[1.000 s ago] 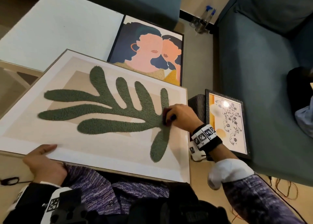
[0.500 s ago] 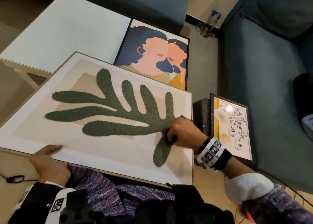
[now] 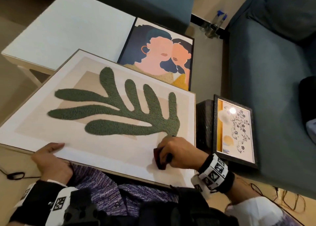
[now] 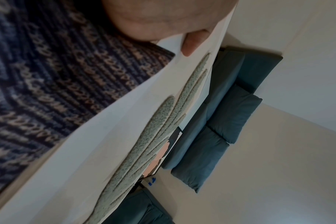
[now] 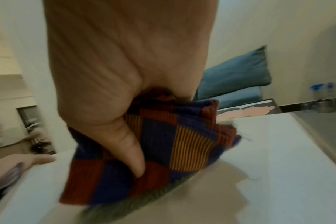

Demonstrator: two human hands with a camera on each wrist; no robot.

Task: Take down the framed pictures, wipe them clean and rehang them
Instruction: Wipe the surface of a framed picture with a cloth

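A large framed picture of a green leaf (image 3: 109, 123) lies tilted across my lap. My left hand (image 3: 51, 159) holds its near left edge, thumb flat on the white border (image 4: 194, 42). My right hand (image 3: 177, 152) grips a folded checked cloth (image 3: 159, 160) of red, blue and orange (image 5: 163, 145) and presses it on the picture's lower right, over the leaf's stem. A portrait picture of two faces (image 3: 160, 54) leans behind. A small black-framed floral picture (image 3: 234, 131) leans against the sofa at right.
A teal sofa (image 3: 266, 58) runs along the right and another one across the back. A white low table (image 3: 65, 24) stands at the far left. Spray bottles (image 3: 217, 24) stand on the floor in the corner. Cables (image 3: 282, 196) trail on the floor at right.
My right hand has dragged the cloth down from the base of the leaf's lobes along the stem toward the near right corner. The left hand has kept its hold on the edge.
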